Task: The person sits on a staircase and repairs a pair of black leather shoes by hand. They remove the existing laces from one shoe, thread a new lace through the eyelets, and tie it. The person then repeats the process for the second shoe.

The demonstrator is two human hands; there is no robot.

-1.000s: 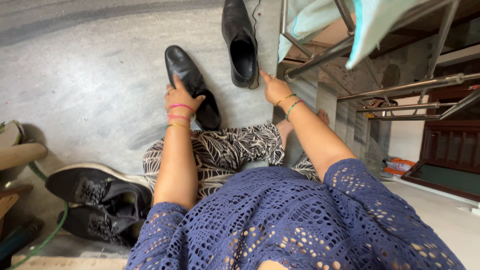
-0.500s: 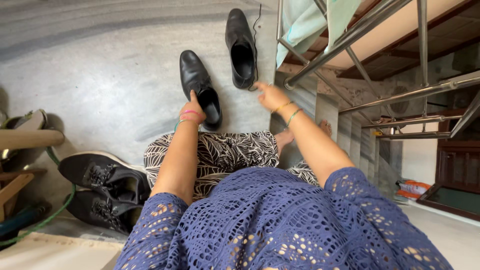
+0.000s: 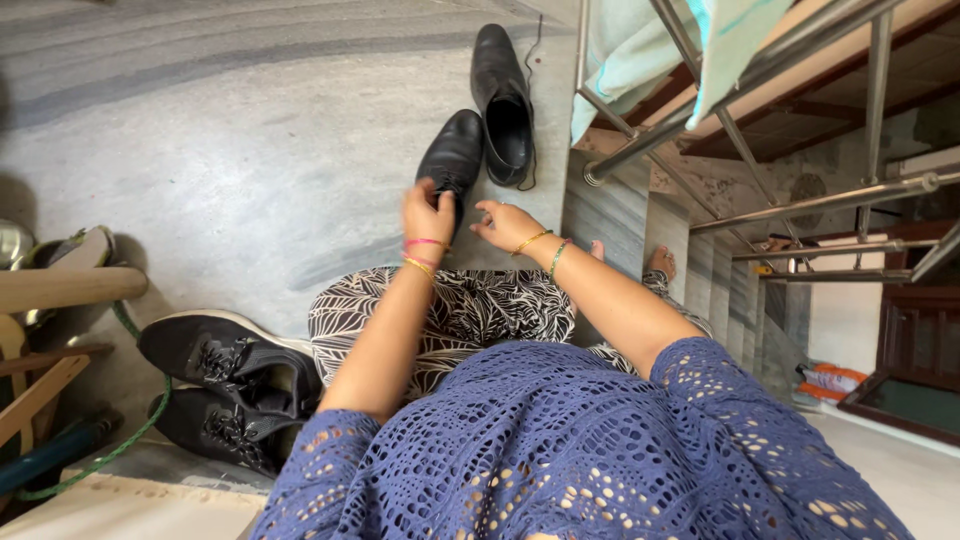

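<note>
Black shoe (image 3: 452, 155) lies on the grey floor (image 3: 230, 140) at 12 o'clock from the lap. Left hand (image 3: 428, 213) has its fingers clenched on the heel. Right hand (image 3: 505, 223), at 3 o'clock of it, is released. Second black shoe (image 3: 503, 100) sits at 1 o'clock.

Glossy black leather shoe (image 3: 452, 158) on smooth polished stone floor (image 3: 230, 130).

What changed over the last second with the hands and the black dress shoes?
The left hand went from hovering by the nearer black dress shoe to gripping its heel end. That shoe now lies closer to the farther dress shoe, almost touching it. The right hand, open, drew back from the farther shoe toward the nearer one. The black sneakers on the floor stayed put.
</note>
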